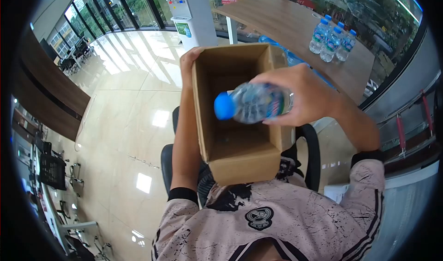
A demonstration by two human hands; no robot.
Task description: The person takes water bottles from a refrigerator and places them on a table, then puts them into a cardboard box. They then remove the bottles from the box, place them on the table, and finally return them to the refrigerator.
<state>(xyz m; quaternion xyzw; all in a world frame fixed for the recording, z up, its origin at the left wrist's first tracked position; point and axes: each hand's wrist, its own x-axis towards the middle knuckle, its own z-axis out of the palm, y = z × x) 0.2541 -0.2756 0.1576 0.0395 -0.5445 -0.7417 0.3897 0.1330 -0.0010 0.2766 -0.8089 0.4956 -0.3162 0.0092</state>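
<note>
An open cardboard box [244, 168] rests on or just above my lap, its opening facing up toward me. At the box's far left corner, my left hand [190, 60] grips the wall, fingers partly hidden. My right hand [300, 92] is wrapped round a clear water bottle [256, 103] with a blue cap, lying sideways over the box opening, cap pointing left. The bottle is slightly blurred. Inside, the part of the box I can see shows bare brown cardboard; the bottle hides some of it.
Several blue-capped water bottles [330, 42] stand on the wooden table [277, 18] at the right. Behind the box is a white water dispenser [189, 12]. I sit on a black chair [313, 155]. Office chairs [51, 171] line the left, and a ladder [401, 132] leans at the right.
</note>
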